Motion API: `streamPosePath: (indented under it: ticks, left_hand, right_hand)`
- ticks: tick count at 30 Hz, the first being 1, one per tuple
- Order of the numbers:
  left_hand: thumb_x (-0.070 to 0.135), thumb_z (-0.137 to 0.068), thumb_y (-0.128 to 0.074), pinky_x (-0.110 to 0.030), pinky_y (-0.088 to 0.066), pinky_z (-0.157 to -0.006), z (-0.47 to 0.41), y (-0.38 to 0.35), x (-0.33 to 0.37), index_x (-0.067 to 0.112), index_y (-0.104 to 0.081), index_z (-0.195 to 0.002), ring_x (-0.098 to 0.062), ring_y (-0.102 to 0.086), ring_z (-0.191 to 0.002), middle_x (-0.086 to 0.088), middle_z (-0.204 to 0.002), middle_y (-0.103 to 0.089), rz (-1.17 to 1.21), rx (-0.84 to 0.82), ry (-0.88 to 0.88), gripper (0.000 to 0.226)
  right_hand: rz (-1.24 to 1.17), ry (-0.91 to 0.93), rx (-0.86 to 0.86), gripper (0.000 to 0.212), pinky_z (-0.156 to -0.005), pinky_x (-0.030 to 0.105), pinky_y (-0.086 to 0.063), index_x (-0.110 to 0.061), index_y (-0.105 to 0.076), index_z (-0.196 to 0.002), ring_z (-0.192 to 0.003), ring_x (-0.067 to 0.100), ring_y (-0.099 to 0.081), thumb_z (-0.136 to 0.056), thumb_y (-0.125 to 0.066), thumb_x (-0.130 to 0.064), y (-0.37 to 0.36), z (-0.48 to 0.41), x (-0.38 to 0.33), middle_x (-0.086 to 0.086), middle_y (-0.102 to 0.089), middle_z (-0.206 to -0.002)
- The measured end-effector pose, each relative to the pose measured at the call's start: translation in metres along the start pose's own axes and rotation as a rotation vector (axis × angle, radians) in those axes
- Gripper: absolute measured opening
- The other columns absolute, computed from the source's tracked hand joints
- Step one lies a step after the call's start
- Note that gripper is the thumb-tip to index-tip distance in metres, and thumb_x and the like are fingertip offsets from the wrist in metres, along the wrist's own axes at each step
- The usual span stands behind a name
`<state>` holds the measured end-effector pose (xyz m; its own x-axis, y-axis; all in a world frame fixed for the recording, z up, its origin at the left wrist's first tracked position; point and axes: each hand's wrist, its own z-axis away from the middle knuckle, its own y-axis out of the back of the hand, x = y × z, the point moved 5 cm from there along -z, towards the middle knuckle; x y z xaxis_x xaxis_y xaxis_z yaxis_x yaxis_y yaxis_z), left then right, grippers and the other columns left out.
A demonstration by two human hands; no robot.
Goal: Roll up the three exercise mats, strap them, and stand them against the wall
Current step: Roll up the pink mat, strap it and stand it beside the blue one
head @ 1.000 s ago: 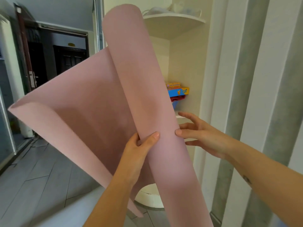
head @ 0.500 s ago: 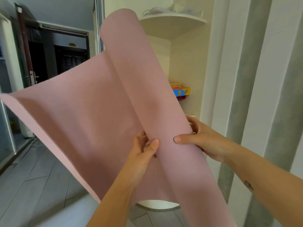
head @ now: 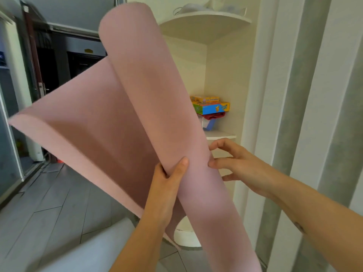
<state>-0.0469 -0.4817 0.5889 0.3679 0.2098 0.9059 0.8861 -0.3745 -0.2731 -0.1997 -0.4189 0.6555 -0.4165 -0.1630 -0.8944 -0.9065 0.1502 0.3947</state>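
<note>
The thumb of the left hand (head: pixel 169 185) pressed on the front of the roll while its fingers curled into the crease behind, so that hand alone gripped the long pink foam exercise mat (head: pixel 157 114). The right hand (head: pixel 241 167) was slack beside it, fingers spread and uncurled, with only the thumb tip touching the roll's right edge. The mat was held in the air, tilted, its top leaning left beside the white corner shelf (head: pixel 206 22) and its lower end out of view. A wide loose flap (head: pixel 78 124) fanned left over the grey tiled floor (head: pixel 49 213).

The likeliest trouble was springback. With one pinch at mid-length, the foam could uncoil above and below the grip. The roll could also turn cone-shaped, since the flap's edge ran askew to it. The flap's weight might drag the roll out of the left fingers. The raised top end, if swung, might knock the colourful boxes (head: pixel 212 107) on the lower shelf. No strap was visible.
</note>
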Motion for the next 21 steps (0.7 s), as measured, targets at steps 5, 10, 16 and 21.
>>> streamPosePath:
  ticks: [5,10,16,21]
  left_hand:
    - [0.057,-0.065,-0.074,-0.048,-0.049,-0.096,0.000,-0.006,0.008,0.017,-0.050,-0.134,-0.022,-0.062,-0.114,-0.001,-0.125,-0.065,0.041,-0.126,-0.031,0.082]
    - [0.052,-0.083,-0.060,-0.039,-0.049,-0.099,0.003,-0.016,0.017,0.011,-0.051,-0.134,-0.022,-0.058,-0.121,-0.006,-0.130,-0.062,0.108,-0.303,-0.068,0.066]
    - [0.078,-0.068,-0.060,-0.044,-0.043,-0.104,-0.004,-0.011,0.003,0.030,-0.046,-0.138,-0.012,-0.055,-0.123,0.007,-0.138,-0.054,-0.063,-0.258,-0.013,0.086]
    - [0.042,-0.094,-0.051,-0.002,-0.042,-0.070,-0.006,-0.010,0.018,0.033,-0.044,-0.116,0.020,-0.057,-0.084,0.021,-0.105,-0.060,-0.224,0.052,-0.168,0.025]
  right_hand:
    - [-0.081,0.000,-0.117,0.078,-0.083,0.031,-0.056,-0.025,-0.050,-0.122,-0.097,0.016,-0.067,-0.051,-0.083,-0.021,0.010,-0.001,0.000,0.005,-0.058,-0.125]
    - [-0.206,-0.008,-0.230,0.089,-0.093,0.040,-0.053,-0.029,-0.048,-0.132,-0.112,0.019,-0.063,-0.049,-0.081,-0.024,0.002,-0.001,0.002,0.001,-0.061,-0.128]
    - [-0.242,0.006,-0.118,0.094,-0.071,0.025,-0.057,-0.025,-0.045,-0.126,-0.096,0.019,-0.070,-0.039,-0.082,-0.026,0.005,0.005,0.003,0.000,-0.071,-0.107]
    - [-0.171,0.046,0.148,0.102,-0.071,0.025,-0.056,-0.029,-0.040,-0.128,-0.090,0.010,-0.070,-0.037,-0.086,-0.036,0.003,0.006,0.003,-0.003,-0.065,-0.112]
